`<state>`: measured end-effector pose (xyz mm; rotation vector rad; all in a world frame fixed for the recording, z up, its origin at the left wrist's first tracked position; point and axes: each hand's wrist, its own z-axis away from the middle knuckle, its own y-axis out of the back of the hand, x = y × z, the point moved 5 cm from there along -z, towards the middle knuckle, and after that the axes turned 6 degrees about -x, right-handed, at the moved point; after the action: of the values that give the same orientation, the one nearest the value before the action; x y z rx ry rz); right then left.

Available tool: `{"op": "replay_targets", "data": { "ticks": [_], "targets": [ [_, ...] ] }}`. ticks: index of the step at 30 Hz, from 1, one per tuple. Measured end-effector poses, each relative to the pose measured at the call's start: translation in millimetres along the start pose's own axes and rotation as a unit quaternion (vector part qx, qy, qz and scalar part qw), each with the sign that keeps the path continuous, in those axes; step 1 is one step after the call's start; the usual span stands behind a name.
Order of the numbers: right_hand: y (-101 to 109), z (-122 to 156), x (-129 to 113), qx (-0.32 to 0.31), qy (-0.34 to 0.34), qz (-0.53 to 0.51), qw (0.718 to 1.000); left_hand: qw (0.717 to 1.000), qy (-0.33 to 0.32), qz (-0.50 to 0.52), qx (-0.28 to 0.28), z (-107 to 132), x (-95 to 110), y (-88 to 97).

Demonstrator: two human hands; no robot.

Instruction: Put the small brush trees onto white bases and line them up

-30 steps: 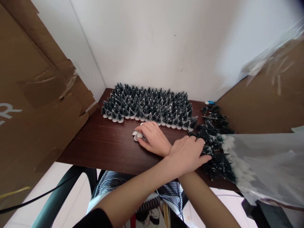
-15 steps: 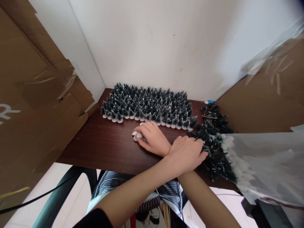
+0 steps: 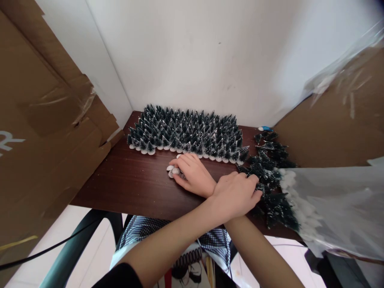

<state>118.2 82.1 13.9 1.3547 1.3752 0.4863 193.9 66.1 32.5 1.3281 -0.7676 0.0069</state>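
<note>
Left hand (image 3: 235,196) at loose trees (image 3: 277,210), thumb drawn in; right hand (image 3: 195,175) unmoved

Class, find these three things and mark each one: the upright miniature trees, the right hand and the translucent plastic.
Upright miniature trees (image 3: 186,132), head view: dark bristles amid the rows.
Right hand (image 3: 195,174), head view: back of the hand.
Translucent plastic (image 3: 345,206), head view: middle of its visible surface.

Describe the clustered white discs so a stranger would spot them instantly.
On the dark brown tabletop, find the block of upright frosted trees. Just in front, white discs cluster at the right hand. Unlike the white bases lining the block's front edge, they overlap in a loose bunch.
</note>
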Motion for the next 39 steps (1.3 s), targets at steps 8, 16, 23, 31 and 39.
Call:
{"op": "replay_targets", "data": {
  "ticks": [8, 16, 23, 31, 39],
  "targets": [
    [-1.1, 0.4, 1.0, 0.007, 0.008, 0.007, 1.000, 1.000, -0.016, 0.024, 0.013, -0.1, 0.2, -0.5],
    [-1.6, 0.7, 1.6, -0.003, -0.001, 0.003, 1.000, 0.999, -0.030, 0.018, -0.008, -0.3, 1.7, 0.5],
    [-4.5, 1.4, 4.5, -0.017, -0.014, -0.004, 1.000, 0.999, -0.022, 0.027, 0.010, 0.8, 0.9, 1.7],
    [-4.3, 1.5, 5.3, -0.020, -0.026, -0.009, 0.999, 1.000, -0.010, 0.013, -0.025, 1.4, 1.3, -0.1],
    [-3.1, 1.2, 3.9, -0.011, -0.018, -0.007, 1.000, 1.000, -0.009, 0.006, -0.025, 0.6, 1.7, 0.4]
  ]
}}
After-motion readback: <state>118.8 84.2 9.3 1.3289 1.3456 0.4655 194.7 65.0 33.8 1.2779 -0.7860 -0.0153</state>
